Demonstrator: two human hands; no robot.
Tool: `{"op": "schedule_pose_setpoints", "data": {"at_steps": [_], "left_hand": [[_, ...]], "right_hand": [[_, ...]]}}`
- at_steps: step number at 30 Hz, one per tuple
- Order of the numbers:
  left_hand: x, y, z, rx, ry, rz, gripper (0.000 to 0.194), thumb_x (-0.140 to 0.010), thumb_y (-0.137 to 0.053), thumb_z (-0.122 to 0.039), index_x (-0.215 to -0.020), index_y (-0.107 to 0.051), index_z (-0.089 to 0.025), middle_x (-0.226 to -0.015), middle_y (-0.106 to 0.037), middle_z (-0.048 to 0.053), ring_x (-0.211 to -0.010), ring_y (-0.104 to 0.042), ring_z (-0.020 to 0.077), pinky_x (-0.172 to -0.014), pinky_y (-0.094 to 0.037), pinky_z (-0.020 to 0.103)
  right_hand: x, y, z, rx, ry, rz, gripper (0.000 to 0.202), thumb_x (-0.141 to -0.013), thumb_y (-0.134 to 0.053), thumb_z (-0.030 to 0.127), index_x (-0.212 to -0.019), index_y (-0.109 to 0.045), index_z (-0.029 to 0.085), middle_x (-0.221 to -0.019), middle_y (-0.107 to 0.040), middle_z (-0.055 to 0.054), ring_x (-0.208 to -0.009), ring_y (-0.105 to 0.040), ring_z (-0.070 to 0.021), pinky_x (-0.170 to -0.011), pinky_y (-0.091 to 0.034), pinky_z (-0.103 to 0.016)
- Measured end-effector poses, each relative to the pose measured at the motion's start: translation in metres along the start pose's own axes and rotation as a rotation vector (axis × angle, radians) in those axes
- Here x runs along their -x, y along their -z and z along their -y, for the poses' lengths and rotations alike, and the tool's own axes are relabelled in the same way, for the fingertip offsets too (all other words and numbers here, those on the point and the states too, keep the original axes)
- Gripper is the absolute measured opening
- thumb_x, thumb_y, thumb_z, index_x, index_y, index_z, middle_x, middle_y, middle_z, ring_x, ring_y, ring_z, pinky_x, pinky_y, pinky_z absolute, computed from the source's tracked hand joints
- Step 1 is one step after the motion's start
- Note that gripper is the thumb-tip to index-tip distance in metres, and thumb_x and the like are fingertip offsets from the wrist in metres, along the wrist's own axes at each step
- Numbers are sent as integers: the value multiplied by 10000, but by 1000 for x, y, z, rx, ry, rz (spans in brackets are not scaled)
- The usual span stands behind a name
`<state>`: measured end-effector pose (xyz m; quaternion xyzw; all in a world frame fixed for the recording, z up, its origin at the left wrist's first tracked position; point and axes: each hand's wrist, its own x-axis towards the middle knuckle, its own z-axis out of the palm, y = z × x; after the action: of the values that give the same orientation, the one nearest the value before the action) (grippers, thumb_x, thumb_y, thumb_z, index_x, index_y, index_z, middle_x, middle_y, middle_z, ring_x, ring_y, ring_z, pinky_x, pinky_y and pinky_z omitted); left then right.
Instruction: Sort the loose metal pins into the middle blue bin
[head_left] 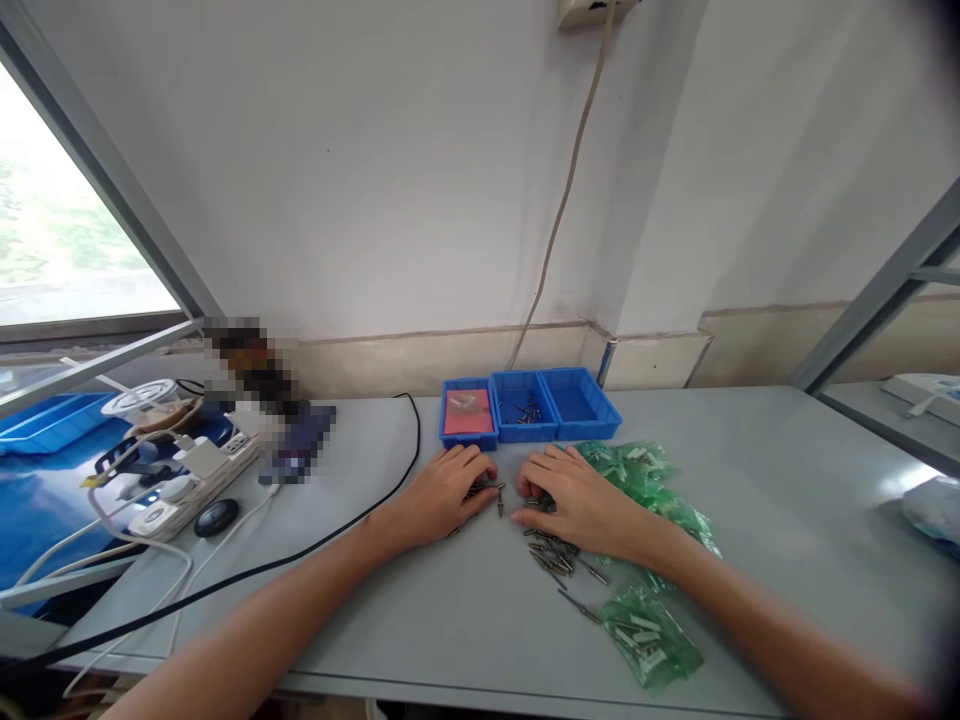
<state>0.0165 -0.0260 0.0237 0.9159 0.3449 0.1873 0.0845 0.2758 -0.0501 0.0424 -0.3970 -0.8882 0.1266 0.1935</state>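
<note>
Both hands low on the grey counter; left hand curled, fingertips pinching small metal pins; right hand spread flat over the loose pin pile; green bags just beside; three blue trays sit behind.

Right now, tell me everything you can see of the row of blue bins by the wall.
The row of blue bins is three small, open-topped plastic trays standing side by side, touching, on the grey table near the wall. The left bin has a red lining and a few pale bits; the middle bin holds several small dark metal pins; the right bin looks empty. Neither hand touches them.
</note>
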Motion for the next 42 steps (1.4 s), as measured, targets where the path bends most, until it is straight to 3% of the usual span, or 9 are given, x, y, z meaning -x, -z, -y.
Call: {"op": "schedule_pose_setpoints", "data": {"at_steps": [7, 16, 27, 36, 42], "left_hand": [[0, 0, 0, -7, 4, 5, 164, -1088, -552, -374, -1137, -601, -225, -1065, -629, 49, -972, -577, 222, -893, -469, 349], [0, -1, 1, -9, -7, -4, 168, -1087, -555, -375, -1137, -602, -221, -1067, -631, 50, -976, -574, 223, -893, -466, 348], [0, 1, 0, -13, -3, -3, 180, -1091, -544, -387, -1132, -604, -223, -1053, -631, 49, -952, -573, 221, -868, -460, 342], [0, 1, 0, -5, -2, -5, 169, -1086, -554, -375, -1129, -604, -220, -1036, -626, 49, -944, -568, 220, -852, -459, 335], [0, 1, 0, -3, 3, 0, 160, -1081, -565, -368, -1132, -602, -221, -1037, -631, 48, -957, -572, 223, -873, -464, 343]], "right_hand": [[-2, 1, 0, 7, -2, 43, 196, -1043, -613, 323, -873, -572, 235, -907, -672, -18, -886, -570, -244, -870, -383, -408], [-2, -4, 1, 58, -13, 5, 191, -1005, -605, 186, -837, -519, 217, -870, -658, -14, -869, -540, -225, -821, -354, -367], [-2, -10, -5, 39, -48, -69, 163, -1098, -453, 227, -970, -553, 220, -994, -649, -51, -919, -571, -242, -852, -385, -382], [-7, -6, -2, -231, -245, -158, 162, -1113, -380, 327, -994, -473, 269, -812, -613, 14, -722, -558, -206, -675, -391, -311], [-7, -4, -2, -297, -253, -250, 162, -1089, -391, 311, -1001, -521, 270, -827, -638, 13, -730, -582, -197, -704, -431, -309]]}}
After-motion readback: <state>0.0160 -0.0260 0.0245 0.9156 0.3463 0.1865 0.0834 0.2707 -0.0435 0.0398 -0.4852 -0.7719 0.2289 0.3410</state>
